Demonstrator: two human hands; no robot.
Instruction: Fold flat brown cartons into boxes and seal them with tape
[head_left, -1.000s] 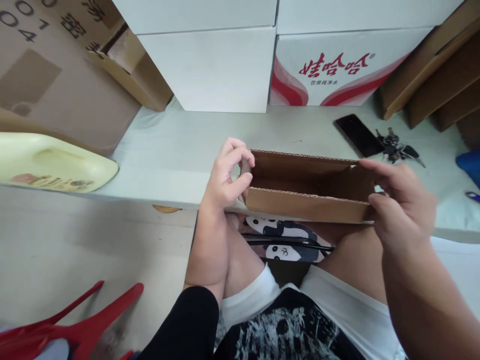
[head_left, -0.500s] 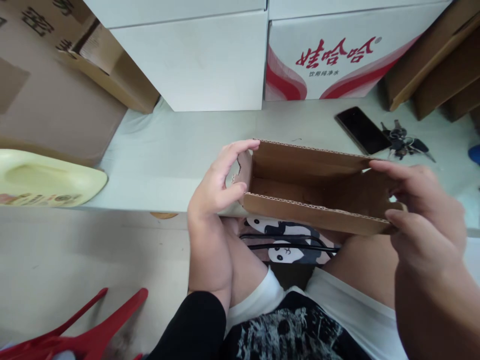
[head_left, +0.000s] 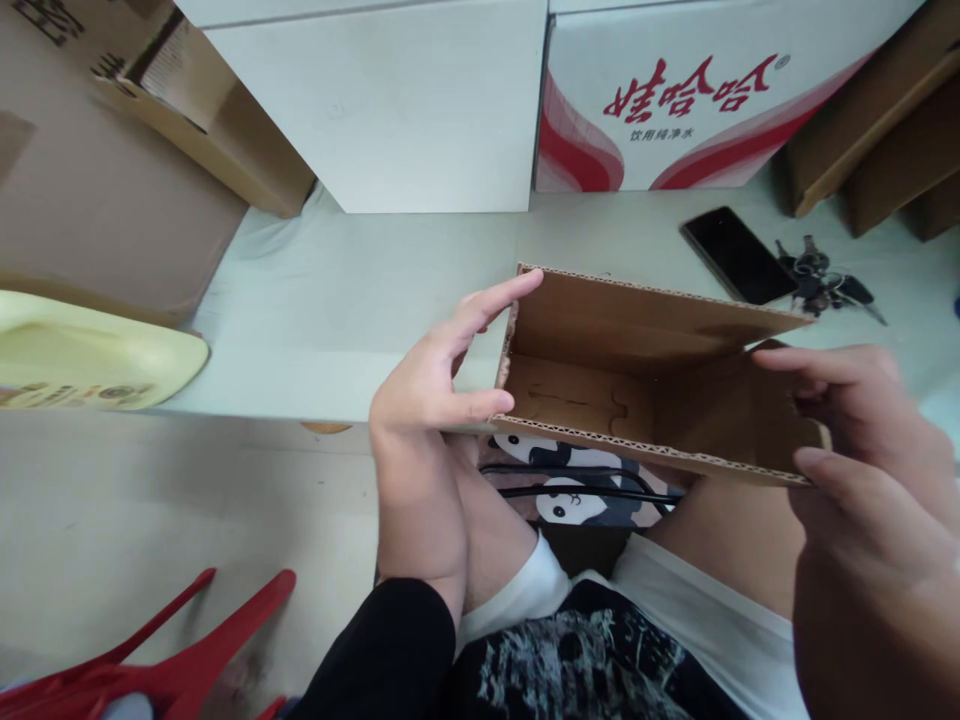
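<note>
A brown cardboard box (head_left: 637, 315) with its top open is held up over the table's front edge and my lap. Its inside shows bare walls and slotted, folded flaps at the bottom. My left hand (head_left: 442, 370) grips the left end, forefinger on the far corner and thumb on the near corner. At the right end, my right hand (head_left: 870, 430) has its thumb on the near side and its forefinger by the end panel, which leans away from the far wall. The lower fingers of my right hand are partly hidden.
A phone (head_left: 739, 255) and a bunch of keys (head_left: 829, 280) lie on the table (head_left: 337, 300). White cartons (head_left: 397, 110) and brown cardboard (head_left: 870, 110) stand behind. At the left is a pale yellow container (head_left: 97, 350). A red plastic stool (head_left: 202, 640) stands on the floor.
The box has tilted, showing more of its bottom, and shifted slightly right. Its right end panel has come away from the far wall. My left fingers have spread wider across its left end.
</note>
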